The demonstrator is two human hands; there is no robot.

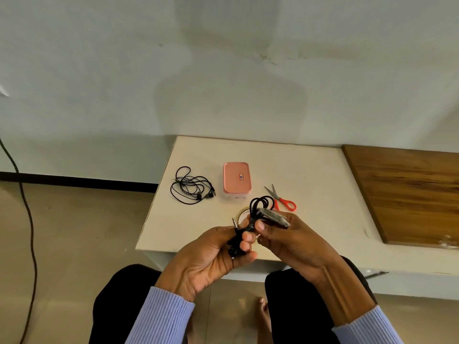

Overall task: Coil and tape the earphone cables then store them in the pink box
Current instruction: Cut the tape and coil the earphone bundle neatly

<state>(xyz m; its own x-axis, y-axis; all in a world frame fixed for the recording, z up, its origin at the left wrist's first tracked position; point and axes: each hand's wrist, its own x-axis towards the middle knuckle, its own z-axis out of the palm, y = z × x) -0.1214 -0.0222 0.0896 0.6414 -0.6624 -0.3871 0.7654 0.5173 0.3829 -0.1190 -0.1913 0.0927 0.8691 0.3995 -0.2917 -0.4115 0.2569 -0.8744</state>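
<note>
Above near edge of surface (pixel 323 194): left hand (pixel 211 254) grips coiled earphone cable (pixel 260 207); right hand (pixel 290 234) pinches tape strip (pixel 274 217) onto it. Risk: strip self-sticks, coil springs loose. Pink box (pixel 236 178) mid-surface, lid on; second cable (pixel 191 186) uncoiled beside it.

The pink box (pixel 236 179) looks like smooth plastic with a soft sheen on its lid. The scissors (pixel 280 197) have bright metal blades and glossy orange plastic handles. The loose earphones (pixel 192 188) have thin, matt black cable, as does the coiled cable (pixel 260 207), whose plug tip is shiny metal. A strip of tape (pixel 274 217) looks clear and glossy. The table (pixel 310 184) is matt off-white; the panel (pixel 409 192) shows brown wood grain. The sleeves (pixel 159 316) are ribbed lilac knit.
</note>
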